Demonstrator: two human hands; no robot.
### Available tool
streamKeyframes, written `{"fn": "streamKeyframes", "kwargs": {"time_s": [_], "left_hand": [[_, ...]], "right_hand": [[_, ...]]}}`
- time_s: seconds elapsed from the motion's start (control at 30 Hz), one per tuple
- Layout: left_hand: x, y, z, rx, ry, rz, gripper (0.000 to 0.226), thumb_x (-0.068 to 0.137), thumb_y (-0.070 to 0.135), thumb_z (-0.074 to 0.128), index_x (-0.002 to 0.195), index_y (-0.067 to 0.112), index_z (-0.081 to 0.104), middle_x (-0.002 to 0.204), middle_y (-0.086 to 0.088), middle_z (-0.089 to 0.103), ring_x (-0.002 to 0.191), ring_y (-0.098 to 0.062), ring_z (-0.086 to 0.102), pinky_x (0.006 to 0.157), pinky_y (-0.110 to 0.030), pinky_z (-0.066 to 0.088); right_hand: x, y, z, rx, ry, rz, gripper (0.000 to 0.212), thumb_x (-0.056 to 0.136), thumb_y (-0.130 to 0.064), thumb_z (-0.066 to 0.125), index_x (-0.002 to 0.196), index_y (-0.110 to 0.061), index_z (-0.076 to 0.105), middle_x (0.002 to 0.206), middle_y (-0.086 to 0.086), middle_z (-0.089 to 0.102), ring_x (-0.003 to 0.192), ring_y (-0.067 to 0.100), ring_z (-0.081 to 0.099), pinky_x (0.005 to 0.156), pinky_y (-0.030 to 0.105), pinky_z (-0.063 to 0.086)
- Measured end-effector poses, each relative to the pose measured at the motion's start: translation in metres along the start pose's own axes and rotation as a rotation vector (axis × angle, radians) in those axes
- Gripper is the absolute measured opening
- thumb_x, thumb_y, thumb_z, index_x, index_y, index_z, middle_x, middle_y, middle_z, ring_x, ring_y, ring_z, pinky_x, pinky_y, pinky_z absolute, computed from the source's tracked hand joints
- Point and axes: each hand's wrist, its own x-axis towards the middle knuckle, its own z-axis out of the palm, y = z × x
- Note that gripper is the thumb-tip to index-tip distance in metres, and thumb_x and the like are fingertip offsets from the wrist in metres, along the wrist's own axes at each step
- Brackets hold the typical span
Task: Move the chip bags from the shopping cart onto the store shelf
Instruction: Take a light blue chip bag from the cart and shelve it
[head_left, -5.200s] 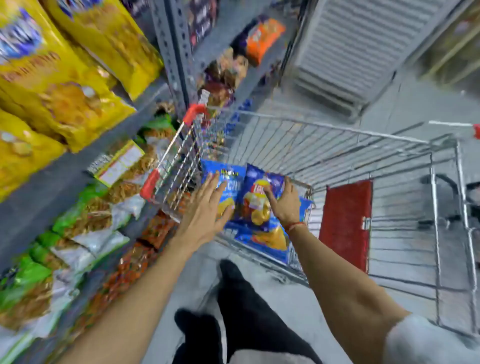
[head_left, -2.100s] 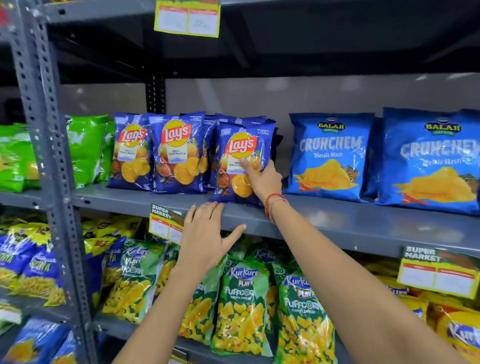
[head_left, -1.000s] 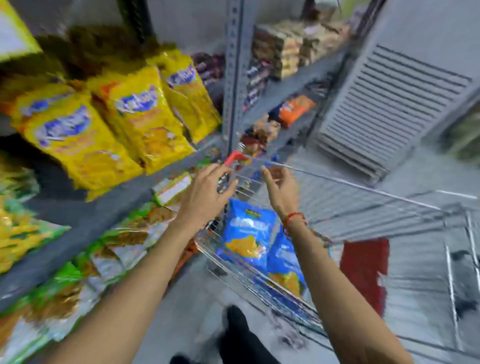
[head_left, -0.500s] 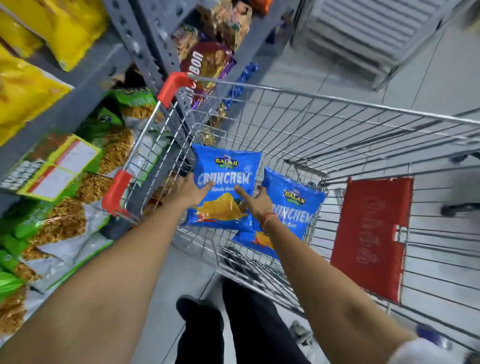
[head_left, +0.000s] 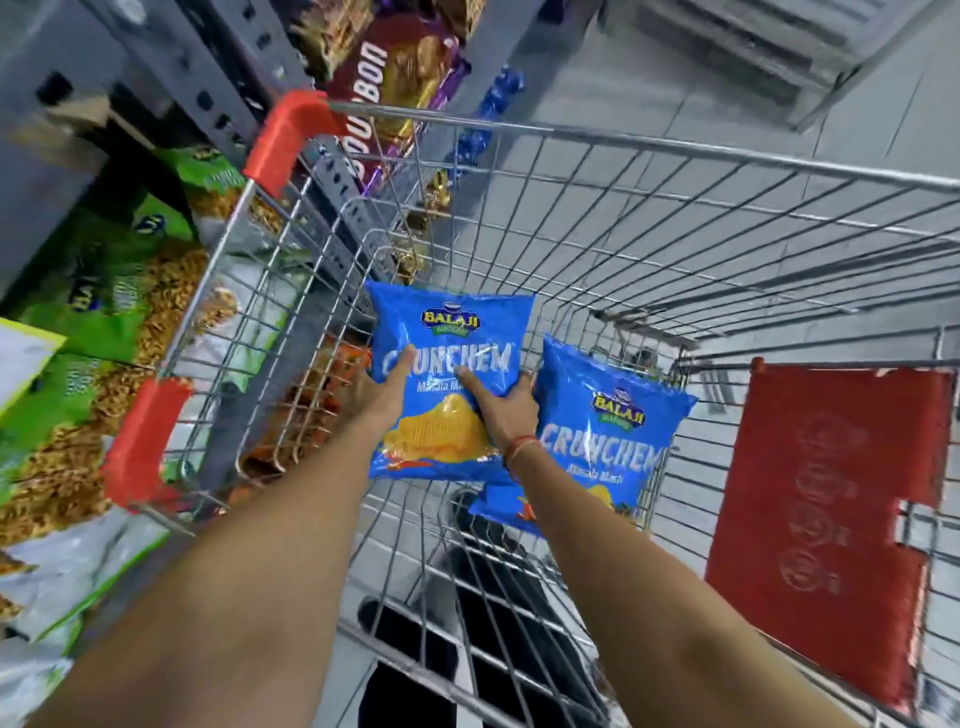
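Inside the wire shopping cart (head_left: 613, 145) are two blue Balaji Crunchem chip bags. Both my hands grip the nearer-left bag (head_left: 448, 332) by its sides: my left hand (head_left: 382, 395) holds its left edge with the thumb across the front, and my right hand (head_left: 501, 405), with a red thread at the wrist, holds its right edge. The second blue bag (head_left: 608, 426) leans against the cart's wire wall just to the right, partly behind my right forearm. The store shelf (head_left: 47, 171) runs along the left.
Green and white snack bags (head_left: 98, 332) fill the lower shelf beside the cart. A red-brown Bourbon pack (head_left: 395, 78) sits on the shelving beyond. The cart's red child-seat flap (head_left: 826, 519) is at right. My dark trousers and shoes show through the cart floor.
Since the Lay's bag went onto the shelf, I turned back to the cart. Both hands have closed on the left Crunchem bag, which now sits slightly higher and closer.
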Motion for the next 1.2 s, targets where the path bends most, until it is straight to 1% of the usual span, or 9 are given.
{"fn": "streamKeyframes", "kwargs": {"time_s": [0.2,0.3,0.47,0.6,0.73,0.9,1.03,1.1,1.2], "left_hand": [[-0.036,0.018,-0.012,0.022,0.014,0.007,0.105,0.064,0.089,0.033,0.133,0.01,0.045,0.133,-0.023,0.05,0.114,-0.039,0.051,0.095,-0.044,0.041],[-0.065,0.029,-0.022,0.014,0.024,0.076,0.089,0.069,0.085,0.032,0.106,0.008,0.058,0.097,-0.017,0.06,0.081,-0.03,0.056,0.073,-0.037,0.04],[-0.118,0.038,-0.043,-0.063,0.045,0.199,0.062,0.078,0.076,0.035,0.064,0.017,0.047,0.064,-0.004,0.052,0.058,-0.022,0.048,0.052,-0.031,0.033],[-0.165,0.049,-0.063,-0.185,0.074,0.289,0.062,0.084,0.067,0.041,0.092,0.007,0.057,0.089,-0.006,0.053,0.077,-0.026,0.05,0.066,-0.035,0.035],[-0.213,0.066,-0.094,-0.248,0.1,0.403,0.051,0.081,0.068,0.043,0.061,0.022,0.036,0.063,-0.001,0.039,0.055,-0.017,0.038,0.052,-0.032,0.03],[-0.28,0.096,-0.147,-0.408,0.2,0.658,0.038,0.086,0.058,0.048,0.08,0.022,0.055,0.072,0.004,0.051,0.072,-0.019,0.05,0.056,-0.032,0.034],[-0.335,0.113,-0.205,-0.466,0.3,0.791,0.052,0.081,0.066,0.047,0.062,0.017,0.043,0.053,-0.008,0.037,0.051,-0.023,0.038,0.049,-0.037,0.027],[-0.361,0.12,-0.238,-0.516,0.341,0.903,0.056,0.073,0.077,0.044,0.078,0.024,0.06,0.07,-0.022,0.058,0.068,-0.034,0.057,0.064,-0.044,0.047],[-0.407,0.127,-0.29,-0.607,0.421,1.051,0.05,0.072,0.076,0.046,0.083,0.031,0.063,0.099,-0.006,0.07,0.095,-0.025,0.063,0.088,-0.041,0.048]], "right_hand": [[-0.015,-0.017,-0.009,0.04,0.05,-0.056,0.069,0.072,-0.051,0.076,0.127,-0.018,0.051,0.127,0.004,0.064,0.119,0.028,0.058,0.105,0.045,0.043],[-0.032,-0.025,-0.019,0.066,0.057,-0.094,0.052,0.073,-0.048,0.076,0.114,-0.028,0.051,0.106,-0.008,0.065,0.106,0.021,0.059,0.105,0.046,0.043],[-0.075,-0.051,-0.039,0.111,0.092,-0.204,0.079,0.078,-0.043,0.074,0.142,-0.014,0.038,0.128,0.003,0.059,0.123,0.024,0.052,0.105,0.038,0.041],[-0.112,-0.075,-0.058,0.12,0.109,-0.342,0.057,0.074,-0.046,0.077,0.12,-0.021,0.053,0.1,-0.013,0.064,0.099,0.016,0.063,0.094,0.041,0.051],[-0.154,-0.113,-0.076,0.185,0.148,-0.493,0.053,0.072,-0.045,0.078,0.114,-0.021,0.057,0.092,-0.021,0.064,0.089,0.011,0.064,0.086,0.036,0.053],[-0.213,-0.175,-0.097,0.232,0.186,-0.703,0.051,0.067,-0.056,0.077,0.108,-0.032,0.057,0.097,-0.016,0.069,0.099,0.013,0.068,0.09,0.039,0.053],[-0.268,-0.239,-0.108,0.318,0.152,-0.906,0.041,0.068,-0.047,0.081,0.099,-0.033,0.058,0.088,-0.025,0.068,0.084,-0.009,0.065,0.082,0.026,0.054],[-0.303,-0.272,-0.11,0.341,0.147,-1.021,0.041,0.069,-0.042,0.081,0.1,-0.029,0.059,0.085,-0.028,0.065,0.077,-0.018,0.061,0.075,0.013,0.049],[-0.358,-0.317,-0.11,0.414,0.108,-1.171,0.04,0.069,-0.042,0.08,0.101,-0.026,0.061,0.089,-0.023,0.067,0.084,-0.005,0.065,0.077,0.016,0.051]]}}
